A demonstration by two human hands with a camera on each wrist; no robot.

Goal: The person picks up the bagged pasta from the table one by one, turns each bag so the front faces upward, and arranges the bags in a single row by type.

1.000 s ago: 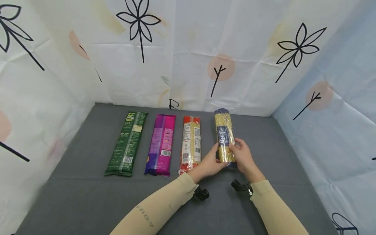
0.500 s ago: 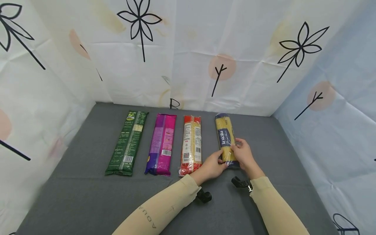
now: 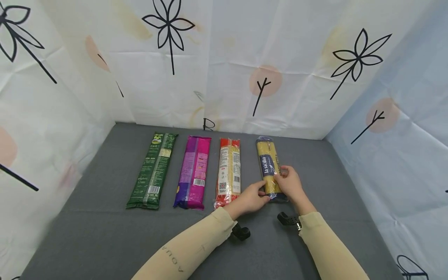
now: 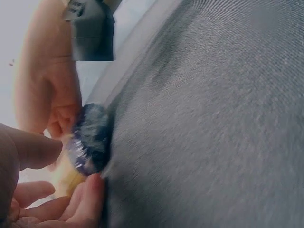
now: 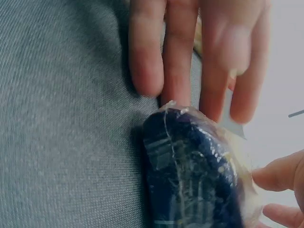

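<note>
La sicilia spaghetti pack (image 3: 268, 165) has lowered flat, right of centre toward far edge of surface (image 3: 105, 245). Left grip (image 3: 249, 200) spread, touching it; right grip (image 3: 291, 186) touching, can't tell if pinching. Likely light, slick, brittle; hold mid-length, both sides.

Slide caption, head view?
Left hand and right hand touch a yellow pasta packet beside a red packet, pink packet and green packet on a grey table.

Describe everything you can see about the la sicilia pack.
The la sicilia pack is long and yellow, with a dark blue label and dark blue ends, in what looks like shiny clear plastic. It lies on the gray table, rightmost in the row, its far end angled slightly left. The right hand and left hand touch its near half.
</note>
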